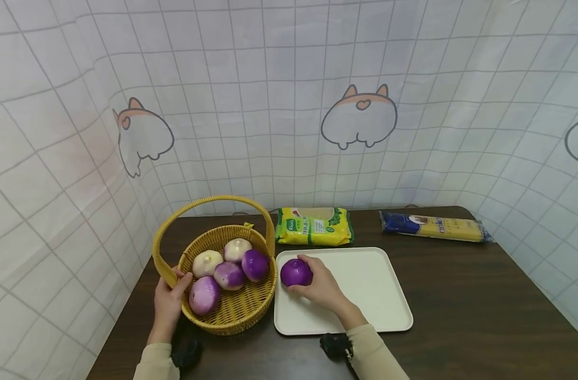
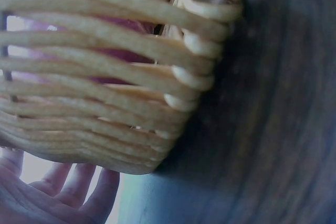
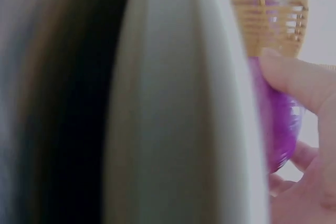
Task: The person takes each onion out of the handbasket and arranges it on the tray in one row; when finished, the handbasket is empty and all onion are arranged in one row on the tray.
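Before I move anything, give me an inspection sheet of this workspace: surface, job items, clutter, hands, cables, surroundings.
Surface: dark wood-grain table.
Job items: yellow wicker basket holding five onions, whitish to purple; white tray beside it; one purple onion at the tray's basket-side end, contact with the tray unclear.
Clutter: yellow-green packet behind the tray; long blue-and-yellow packet toward the far right.
Left hand: grips the basket's rim near the handle's base.
Right hand: grips the purple onion.
Cables: thin dark strand at the far table edge, too small to identify.
Surroundings: white grid-patterned sheet with cartoon animal prints.
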Tool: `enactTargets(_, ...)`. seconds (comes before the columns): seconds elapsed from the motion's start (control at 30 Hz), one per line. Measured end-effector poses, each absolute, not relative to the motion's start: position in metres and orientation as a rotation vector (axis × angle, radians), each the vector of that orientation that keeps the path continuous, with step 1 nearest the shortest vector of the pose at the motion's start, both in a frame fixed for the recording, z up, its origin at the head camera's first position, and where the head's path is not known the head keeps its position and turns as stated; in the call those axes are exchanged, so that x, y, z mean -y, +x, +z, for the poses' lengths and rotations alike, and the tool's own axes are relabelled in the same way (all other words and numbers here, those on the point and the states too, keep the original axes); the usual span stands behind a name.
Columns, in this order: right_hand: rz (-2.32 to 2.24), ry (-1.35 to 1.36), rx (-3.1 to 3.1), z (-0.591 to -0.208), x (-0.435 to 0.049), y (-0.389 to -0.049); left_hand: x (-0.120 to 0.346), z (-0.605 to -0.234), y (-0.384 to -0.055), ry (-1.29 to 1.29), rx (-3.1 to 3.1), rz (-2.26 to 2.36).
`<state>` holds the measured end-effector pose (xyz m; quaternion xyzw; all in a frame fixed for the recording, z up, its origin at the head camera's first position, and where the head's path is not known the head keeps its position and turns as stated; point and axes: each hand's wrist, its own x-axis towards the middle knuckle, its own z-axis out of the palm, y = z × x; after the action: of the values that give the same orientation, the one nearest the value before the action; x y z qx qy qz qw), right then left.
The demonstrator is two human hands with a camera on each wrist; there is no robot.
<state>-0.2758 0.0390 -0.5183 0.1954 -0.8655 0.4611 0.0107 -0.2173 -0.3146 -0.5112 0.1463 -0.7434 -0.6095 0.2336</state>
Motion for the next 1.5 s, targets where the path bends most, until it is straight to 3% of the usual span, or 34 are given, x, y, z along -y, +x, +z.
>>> enactTargets(0.37, 1.545, 0.507, 2.653, -0.524, -0.034, -0.276, 0.308, -0.489, -0.21, 0.372, 2.076, -1.699)
enactTargets(0.6, 1.522, 0.482, 2.646, -0.52, -0.034, -0.28, 0.312, -0.505, -0.225, 0.365, 2.067, -1.669)
enactTargets(1.0, 1.428, 0.341, 2.695, -0.525, -0.03, -0.285, 0.312, -0.51, -0.22, 0.392, 2.053, -1.711)
enactTargets(1.5, 1.486, 0.389, 2.672, -0.526, -0.024, -0.283, 0.316, -0.511, -0.217, 0.384, 2.048, -1.686)
